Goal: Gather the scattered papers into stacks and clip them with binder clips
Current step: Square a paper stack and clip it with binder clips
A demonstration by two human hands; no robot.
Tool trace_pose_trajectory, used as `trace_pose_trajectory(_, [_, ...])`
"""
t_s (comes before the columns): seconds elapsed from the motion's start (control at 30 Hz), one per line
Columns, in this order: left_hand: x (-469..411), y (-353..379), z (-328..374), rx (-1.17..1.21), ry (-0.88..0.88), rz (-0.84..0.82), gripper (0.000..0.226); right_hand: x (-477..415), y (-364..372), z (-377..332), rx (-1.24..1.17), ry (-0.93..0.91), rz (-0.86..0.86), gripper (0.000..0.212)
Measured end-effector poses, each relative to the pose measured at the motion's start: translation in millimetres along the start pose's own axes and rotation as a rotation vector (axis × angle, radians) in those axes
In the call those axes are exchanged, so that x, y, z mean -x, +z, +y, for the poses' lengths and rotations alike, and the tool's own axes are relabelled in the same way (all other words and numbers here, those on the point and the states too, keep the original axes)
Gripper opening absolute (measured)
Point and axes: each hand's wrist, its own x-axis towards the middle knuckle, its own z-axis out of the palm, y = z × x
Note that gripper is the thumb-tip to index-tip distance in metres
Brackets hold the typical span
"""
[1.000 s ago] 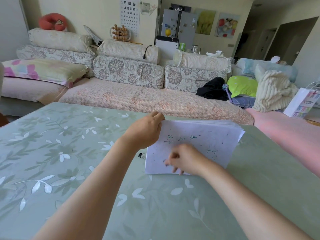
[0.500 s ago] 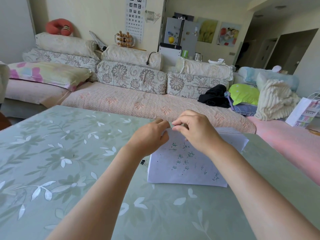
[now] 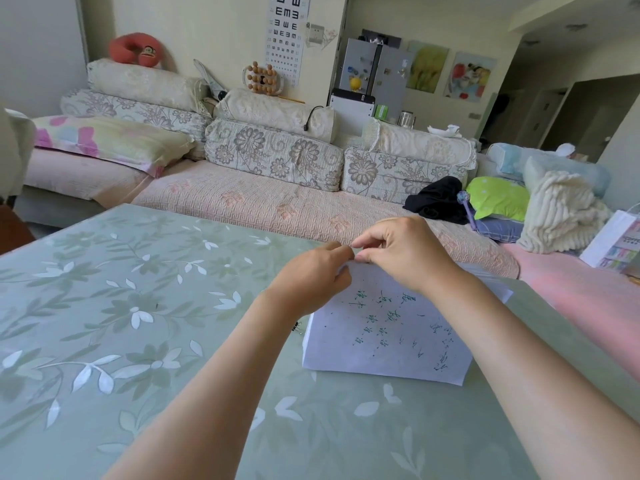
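Since right grip [image 3: 405, 258] was down at the near edge of the paper stack [image 3: 384, 337] a second ago, it has crossed to the far-left corner and now sits fingertip to fingertip with left grip [image 3: 311, 277], which hasn't left that corner. Read: squaring-up looks done for this pile, and I'm on the clipping step at that corner. Left grip: fingers curled round the corner, grasping the stack. Right grip: thumb and forefinger closed in a pinch right at the far edge, other fingers curled. Can't tell what's in the pinch, clip or just paper, since the knuckles hide it. Not calling it clipped yet. One small black binder clip [image 3: 296, 328] lies loose on the bench [image 3: 138, 306], just beside the stack's left edge and partly behind my left forearm, so it's either a spare or the one I need. Stack itself sits toward the far-right part of the bench, near edge flat on the surface, turned a bit off square to the bench edge. Top sheet is white with sparse green handwritten marks. Left and near edges look flush. Far-right corner shows a few sheets fanned out past the top one, so alignment there isn't perfect.
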Motion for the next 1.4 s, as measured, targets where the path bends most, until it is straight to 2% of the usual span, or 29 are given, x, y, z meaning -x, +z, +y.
trace_pose_trajectory(0.53, [-1,2,-4,0.026,0.004,0.008,0.015,-3,4,3,-0.008,-0.107,-0.042,0.014])
trace_pose_trajectory(0.67, [2,2,-2,0.028,0.015,0.033,0.011,-9,2,6,-0.075,-0.031,-0.078,0.017])
trace_pose_trajectory(0.8, [3,2,-1,0.044,0.010,0.030,0.004,-12,-3,11,-0.152,0.093,-0.158,0.037])
trace_pose_trajectory(0.83, [3,2,-1,0.048,0.008,0.028,0.004,-12,-3,13,-0.159,0.122,-0.166,0.037])
trace_pose_trajectory(1.0, [3,0,0,0.044,-0.006,0.014,0.013,-6,3,24,-0.221,0.129,-0.165,0.005])
trace_pose_trajectory(1.23, [2,3,-2,0.035,-0.010,0.006,0.018,-5,7,23,-0.250,0.075,-0.011,0.006])
trace_pose_trajectory(1.4, [1,7,-3,0.025,0.003,0.041,0.013,-4,10,25,-0.199,0.072,-0.008,0.006])
